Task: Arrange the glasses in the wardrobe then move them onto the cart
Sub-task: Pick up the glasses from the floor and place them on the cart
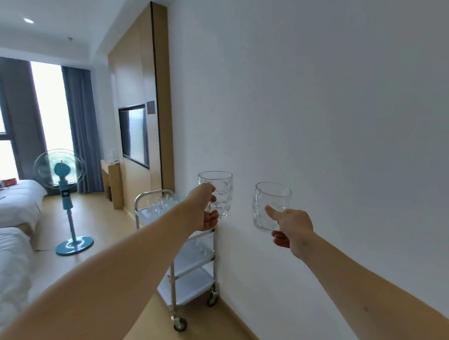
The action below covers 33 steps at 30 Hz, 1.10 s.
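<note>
Clear glossy glasses (221, 193); shiny metal cart (172, 278); matt wall (318, 85).

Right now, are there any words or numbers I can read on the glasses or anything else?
None can be read.
Glass in left hand: clear, no print.
Glass in right hand: clear, no print.
Fan panel: too small and blurred.
Red box on bed: too blurred.

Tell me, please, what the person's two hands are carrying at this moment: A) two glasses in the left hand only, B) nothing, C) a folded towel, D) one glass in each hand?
D: the left hand grips one clear glass and the right hand grips another glass, above the cart.
</note>
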{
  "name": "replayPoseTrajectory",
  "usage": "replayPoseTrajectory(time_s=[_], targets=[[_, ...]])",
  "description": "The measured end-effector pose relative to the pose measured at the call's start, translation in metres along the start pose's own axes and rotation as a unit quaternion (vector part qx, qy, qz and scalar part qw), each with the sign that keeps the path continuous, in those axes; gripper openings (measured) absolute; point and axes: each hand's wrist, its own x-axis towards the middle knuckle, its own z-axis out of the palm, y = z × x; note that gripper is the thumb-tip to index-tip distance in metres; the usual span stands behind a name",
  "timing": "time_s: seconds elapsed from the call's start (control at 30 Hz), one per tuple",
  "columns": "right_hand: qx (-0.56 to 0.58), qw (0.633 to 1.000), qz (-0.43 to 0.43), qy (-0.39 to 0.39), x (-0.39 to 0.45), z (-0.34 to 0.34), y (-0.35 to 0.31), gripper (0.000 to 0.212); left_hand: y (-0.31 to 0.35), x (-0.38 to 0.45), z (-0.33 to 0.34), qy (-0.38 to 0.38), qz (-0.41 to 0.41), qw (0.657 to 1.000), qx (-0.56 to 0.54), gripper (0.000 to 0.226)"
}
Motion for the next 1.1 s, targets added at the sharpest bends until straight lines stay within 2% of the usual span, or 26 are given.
replayPoseTrajectory(time_s=[0.23,0.4,0.63,0.73,0.87,1.1], targets=[[-0.028,0.993,0.025,-0.109,0.048,0.125,0.021,0.045,-0.012,0.05,-0.095,0.102,-0.033,0.994,-0.031,0.025],[-0.035,0.985,0.02,-0.168,0.089,0.217,0.031,0.044,-0.007,0.101,-0.152,0.163,-0.024,0.985,-0.052,0.025],[-0.056,0.969,0.023,-0.239,0.151,0.328,0.031,0.036,0.019,0.186,-0.222,0.213,-0.043,0.973,-0.077,0.025],[-0.051,0.964,0.025,-0.258,0.178,0.37,0.033,0.045,0.028,0.219,-0.245,0.234,-0.037,0.968,-0.082,0.026],[-0.051,0.958,0.02,-0.283,0.205,0.419,0.038,0.071,0.031,0.254,-0.272,0.257,-0.039,0.96,-0.099,0.026],[-0.056,0.95,0.035,-0.304,0.231,0.493,0.053,0.075,0.026,0.309,-0.322,0.27,-0.051,0.955,-0.112,0.025]])
